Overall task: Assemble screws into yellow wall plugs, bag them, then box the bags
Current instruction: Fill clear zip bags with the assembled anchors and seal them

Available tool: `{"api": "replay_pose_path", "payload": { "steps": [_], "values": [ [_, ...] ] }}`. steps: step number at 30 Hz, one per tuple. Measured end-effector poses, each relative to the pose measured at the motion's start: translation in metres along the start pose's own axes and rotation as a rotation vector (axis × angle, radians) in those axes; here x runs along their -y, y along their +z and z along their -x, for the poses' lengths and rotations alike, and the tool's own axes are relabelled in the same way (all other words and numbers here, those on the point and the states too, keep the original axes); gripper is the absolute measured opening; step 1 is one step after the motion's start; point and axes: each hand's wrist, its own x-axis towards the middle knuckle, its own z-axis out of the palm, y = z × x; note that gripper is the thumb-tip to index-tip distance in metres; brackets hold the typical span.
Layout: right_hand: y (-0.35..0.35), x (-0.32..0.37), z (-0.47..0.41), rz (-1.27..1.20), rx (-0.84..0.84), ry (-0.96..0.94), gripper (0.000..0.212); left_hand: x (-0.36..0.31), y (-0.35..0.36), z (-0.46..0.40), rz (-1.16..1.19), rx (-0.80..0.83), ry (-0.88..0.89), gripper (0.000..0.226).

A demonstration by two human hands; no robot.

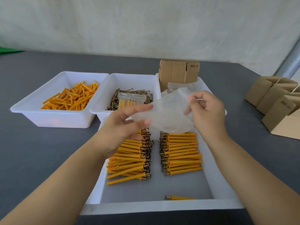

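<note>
Clear plastic bag (168,114), crumpled and empty-looking, hangs above the tray (217,179); left hand (123,127) pinches one edge, right hand (206,111) pinches the other.

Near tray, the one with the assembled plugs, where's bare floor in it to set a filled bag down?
In the near tray, the bare patches are the strip between the two stacks of assembled plugs and the wide floor below them, down to the lone assembled plug at the front wall. The far end is crowded: both hands hold an empty bag above it.
</note>
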Motion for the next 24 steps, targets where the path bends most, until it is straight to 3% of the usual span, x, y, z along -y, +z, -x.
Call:
{"api": "replay_pose_path", "payload": {
  "steps": [2, 3, 11, 13, 16, 19, 22, 24],
  "values": [
    [0.000, 0.000, 0.000, -0.007, 0.031, 0.000, 0.013, 0.002, -0.001, -0.002, -0.075, -0.117, 0.032, 0.026],
    [-0.002, -0.001, -0.001, -0.013, 0.034, 0.004, 0.013, 0.004, -0.002, -0.002, -0.089, -0.133, 0.047, 0.025],
    [-0.007, -0.005, -0.007, -0.033, 0.008, 0.017, 0.016, 0.003, 0.001, 0.001, -0.161, -0.017, -0.052, 0.068],
    [-0.008, -0.001, -0.004, -0.039, 0.123, -0.011, 0.013, 0.001, 0.001, 0.002, -0.158, -0.078, -0.051, 0.076],
    [-0.002, 0.009, 0.009, -0.060, 0.466, -0.063, 0.011, -0.002, 0.004, 0.003, -0.234, -0.196, 0.121, 0.050],
    [0.009, 0.018, 0.025, -0.067, 0.696, -0.149, 0.008, -0.002, 0.008, 0.005, -0.373, -0.072, 0.182, 0.034],
    [0.016, 0.022, 0.035, -0.056, 0.743, -0.219, 0.007, 0.001, 0.012, 0.006, -0.382, 0.133, 0.091, 0.027],
    [0.017, 0.022, 0.037, -0.053, 0.765, -0.216, 0.006, 0.001, 0.010, 0.006, -0.369, 0.146, 0.041, 0.021]
  ]
}}
